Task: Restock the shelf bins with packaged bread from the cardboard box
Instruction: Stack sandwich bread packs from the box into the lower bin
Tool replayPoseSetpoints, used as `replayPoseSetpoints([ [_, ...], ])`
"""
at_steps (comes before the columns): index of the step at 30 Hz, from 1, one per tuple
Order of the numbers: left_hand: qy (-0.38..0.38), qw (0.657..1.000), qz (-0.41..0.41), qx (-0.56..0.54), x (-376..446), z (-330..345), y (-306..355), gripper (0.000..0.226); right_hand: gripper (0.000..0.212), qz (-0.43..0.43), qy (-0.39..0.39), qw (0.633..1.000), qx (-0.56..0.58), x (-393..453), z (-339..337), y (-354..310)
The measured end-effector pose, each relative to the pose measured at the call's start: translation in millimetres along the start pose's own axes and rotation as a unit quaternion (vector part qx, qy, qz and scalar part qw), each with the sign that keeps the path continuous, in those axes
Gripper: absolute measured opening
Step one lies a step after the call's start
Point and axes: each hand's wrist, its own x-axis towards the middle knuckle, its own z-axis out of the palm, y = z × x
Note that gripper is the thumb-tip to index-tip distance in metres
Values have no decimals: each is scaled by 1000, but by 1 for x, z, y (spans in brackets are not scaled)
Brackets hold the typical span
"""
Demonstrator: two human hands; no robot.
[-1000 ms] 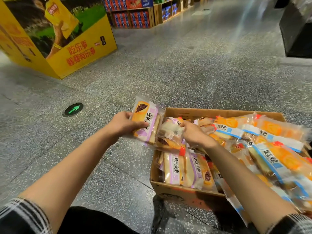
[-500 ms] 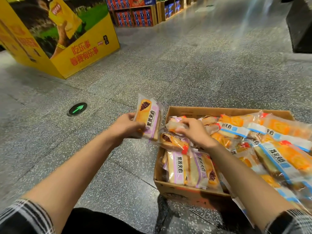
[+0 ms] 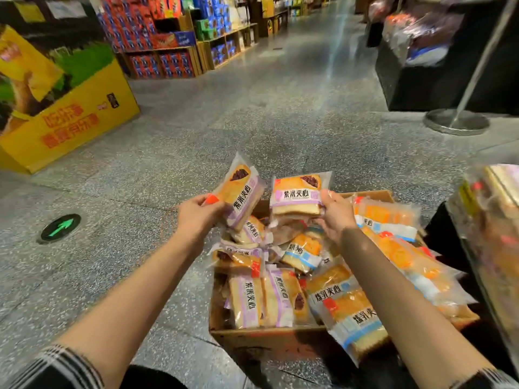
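- The floor (image 3: 280,113) is speckled grey stone and fills most of the view; a yellow display box (image 3: 70,119) stands at ten o'clock and stocked snack shelves (image 3: 168,51) at eleven o'clock.
- The cardboard box (image 3: 269,339) sits on the floor at five o'clock, heaped with packaged bread (image 3: 339,304) in purple-banded and blue-banded wrappers. Judging by that heap, most of the restocking is left to do.
- At three o'clock a blurred stack of wrapped goods (image 3: 494,234) shows at the frame edge; whether it is a shelf bin I cannot tell, and no bin is plainly visible.
- The left hand (image 3: 199,217) grips one purple-banded pack (image 3: 241,192), lifted above the box's far left corner.
- The right hand (image 3: 335,214) pinches a second purple-banded pack (image 3: 297,195) by its right edge, just beside the first and above the box.
- Both packs are out of the box but not yet placed.
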Motion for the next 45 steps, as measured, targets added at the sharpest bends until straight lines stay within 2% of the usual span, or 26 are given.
replayPoseSetpoints([
  [3, -29, 996, -4, -83, 1, 32, 9, 22, 17, 13, 25, 994, 108, -10, -25, -26],
  [5, -72, 989, -12, -131, -2, 61, 11, 20, 23, -24, 42, 987, 155, -14, -55, -39],
  [6, -71, 984, -15, -160, -1, 67, 12, 19, 30, -27, 41, 985, 164, -20, -57, -47],
  [8, -103, 968, -38, -224, -2, 94, 14, 17, 20, -6, 6, 970, 241, -28, -73, -61],
  [10, -145, 940, -70, -300, -6, 123, 16, 11, 21, -39, 6, 980, 195, -47, -88, -76],
  [11, -169, 925, -84, -328, -11, 138, 18, 7, 32, -53, 14, 985, 162, -59, -93, -84],
  [12, -192, 914, -96, -345, -15, 152, 19, 10, 41, -83, 26, 985, 147, -64, -104, -86],
  [13, -208, 902, -108, -362, -19, 167, 20, 25, 39, -79, 1, 981, 178, -73, -109, -92],
  [15, -222, 880, -132, -398, -31, 193, 23, 56, 19, -94, 23, 965, 245, -85, -115, -104],
  [16, -232, 871, -141, -408, -37, 206, 23, 60, 16, -70, 62, 951, 296, -87, -118, -111],
  [19, -259, 840, -178, -442, -55, 237, 19, 43, 18, -67, 127, 916, 375, -94, -132, -128],
  [21, -267, 814, -205, -473, -63, 251, 15, 33, 19, -73, 144, 900, 406, -104, -144, -135],
  [25, -247, 810, -251, -469, -73, 263, 17, 30, 8, -110, 221, 906, 345, -122, -158, -153],
  [29, -222, 814, -263, -467, -73, 271, 20, 25, 5, -156, 290, 882, 336, -121, -168, -174],
  [32, -222, 811, -272, -469, -68, 282, 17, 21, 33, -200, 342, 855, 335, -105, -184, -192],
  [36, -249, 805, -267, -467, -75, 297, 17, 19, 39, -225, 378, 837, 325, -80, -205, -212],
  [40, -269, 799, -275, -462, -85, 302, 23, 19, 45, -165, 416, 848, 284, -58, -214, -217],
  [43, -270, 788, -277, -480, -88, 302, 24, 19, 50, -144, 459, 839, 255, -55, -225, -213],
  [45, -287, 776, -291, -481, -91, 300, 21, 18, 58, -114, 451, 870, 163, -54, -228, -209],
])
